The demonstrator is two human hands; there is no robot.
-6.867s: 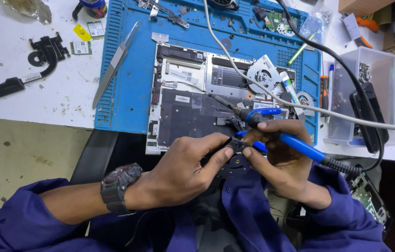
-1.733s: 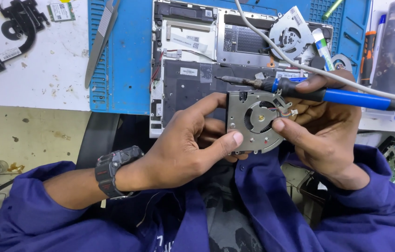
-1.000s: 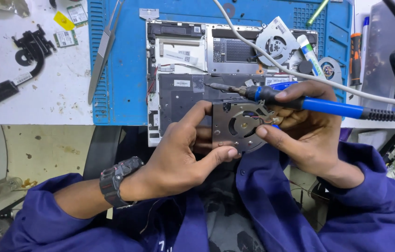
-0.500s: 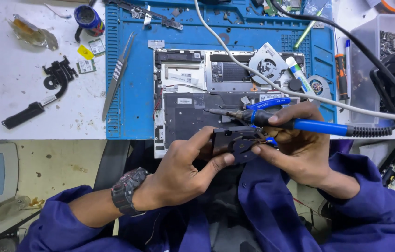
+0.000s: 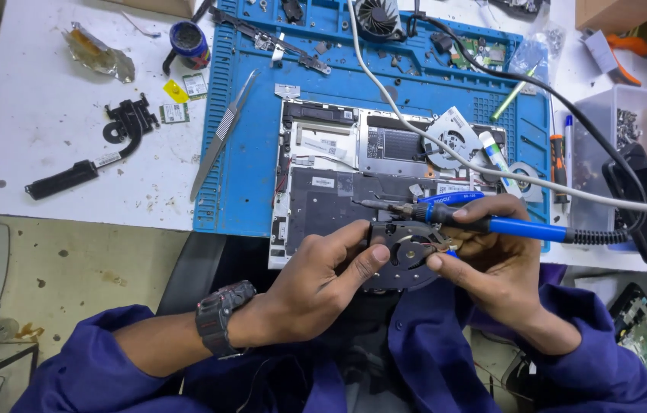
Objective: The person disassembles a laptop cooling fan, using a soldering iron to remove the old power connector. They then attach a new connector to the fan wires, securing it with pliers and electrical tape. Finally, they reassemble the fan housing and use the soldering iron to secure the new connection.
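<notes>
A dark round cooling fan is held between both hands, above my lap at the table's near edge. My left hand, with a black wristwatch, grips its left side with thumb and fingers. My right hand pinches the fan's right side and also holds a blue-handled soldering iron, whose tip points left over the fan. Just beyond lies an opened laptop base on a blue work mat.
A white cable crosses the mat. Tweezers lie on the mat's left side, another fan in the laptop, a third fan at the far edge. Black hinge parts rest on the white table; a clear bin stands right.
The fan and both hands have dropped lower and nearer my body. The view has pulled back, showing more of the table's far side. The grip on fan and iron is unchanged.
</notes>
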